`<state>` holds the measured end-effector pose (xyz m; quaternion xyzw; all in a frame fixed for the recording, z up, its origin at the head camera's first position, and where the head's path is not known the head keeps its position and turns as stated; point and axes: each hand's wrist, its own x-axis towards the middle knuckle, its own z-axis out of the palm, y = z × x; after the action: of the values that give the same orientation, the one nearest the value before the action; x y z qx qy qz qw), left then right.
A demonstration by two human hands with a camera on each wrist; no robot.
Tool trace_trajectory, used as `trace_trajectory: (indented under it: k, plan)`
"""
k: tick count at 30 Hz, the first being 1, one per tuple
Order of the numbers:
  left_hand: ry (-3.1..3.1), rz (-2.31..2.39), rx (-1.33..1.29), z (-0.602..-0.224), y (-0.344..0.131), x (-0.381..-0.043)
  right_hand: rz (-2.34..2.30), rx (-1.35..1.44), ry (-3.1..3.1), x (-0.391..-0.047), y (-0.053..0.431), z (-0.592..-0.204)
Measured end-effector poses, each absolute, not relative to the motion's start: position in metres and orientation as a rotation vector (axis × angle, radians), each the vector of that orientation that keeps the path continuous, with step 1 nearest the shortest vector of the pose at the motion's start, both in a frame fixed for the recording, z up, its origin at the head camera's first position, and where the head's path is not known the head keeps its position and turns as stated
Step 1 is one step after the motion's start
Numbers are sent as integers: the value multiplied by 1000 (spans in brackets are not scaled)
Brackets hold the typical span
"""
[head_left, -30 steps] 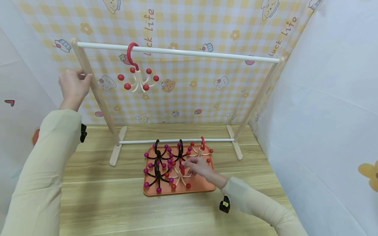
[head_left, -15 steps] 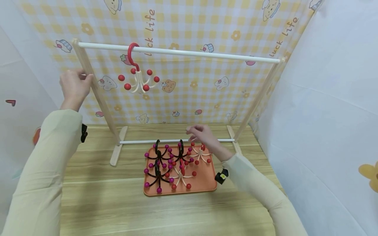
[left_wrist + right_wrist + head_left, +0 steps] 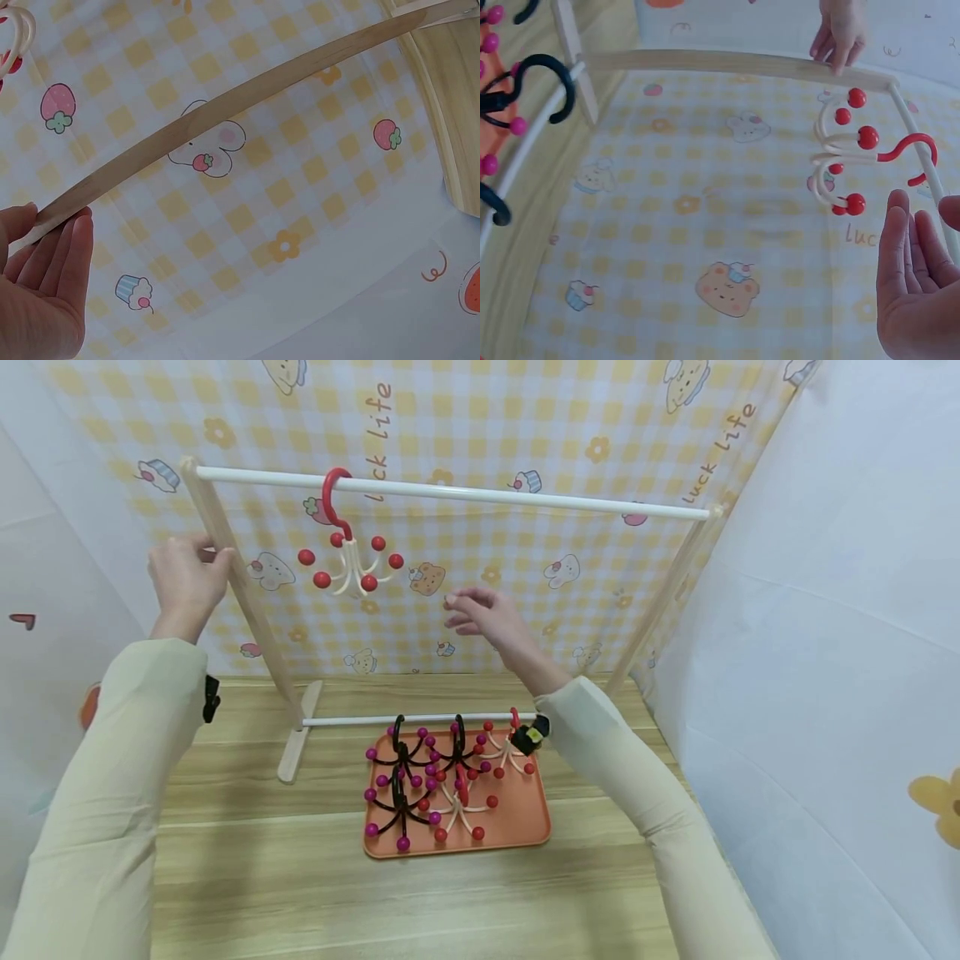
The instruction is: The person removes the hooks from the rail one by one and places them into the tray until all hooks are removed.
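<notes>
My left hand [image 3: 187, 578] pinches the left wooden post [image 3: 258, 610] of a hanging rack, thumb on one side and fingers on the other, plain in the left wrist view [image 3: 56, 289]. A cream hanger with a red hook and red ball tips [image 3: 349, 556] hangs from the white top rail [image 3: 465, 493]. To its right and lower, my right hand [image 3: 491, 622] is raised with nothing in it, fingers loosely bent; the right wrist view shows those fingers [image 3: 911, 251] nearly straight. On an orange tray [image 3: 521, 822] lie black hangers with magenta tips [image 3: 402, 806] and two cream-and-red hangers [image 3: 459, 806].
The rack's lower white bar [image 3: 348, 721] runs just behind the tray. A wooden foot [image 3: 300, 735] supports the left post. Behind stands a checked cloth [image 3: 480, 543], with pale sheets [image 3: 825, 610] at the sides. My right forearm covers the rack's right foot.
My right hand has risen empty from beside the front cream-and-red hanger on the tray to below the top rail. My left hand and the hanging hanger have stayed in place.
</notes>
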<state>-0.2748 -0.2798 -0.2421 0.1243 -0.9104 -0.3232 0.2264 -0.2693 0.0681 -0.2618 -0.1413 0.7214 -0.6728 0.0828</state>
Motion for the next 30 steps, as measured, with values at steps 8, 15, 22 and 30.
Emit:
trace_trajectory:
  k: [8, 15, 22, 30]
  plan:
    - [-2500, -872, 334, -242, -279, -275, -2026, -438, 2194, -284, 48, -237]
    - [-2512, -873, 338, -242, -280, -275, -2040, -405, 2198, -296, 32, -219]
    - [-2522, -884, 350, -242, -281, -275, -2028, -425, 2155, -300, 12, -204]
    - [-2520, -887, 354, -242, -280, -275, -1954, -568, 2103, -300, -11, -199]
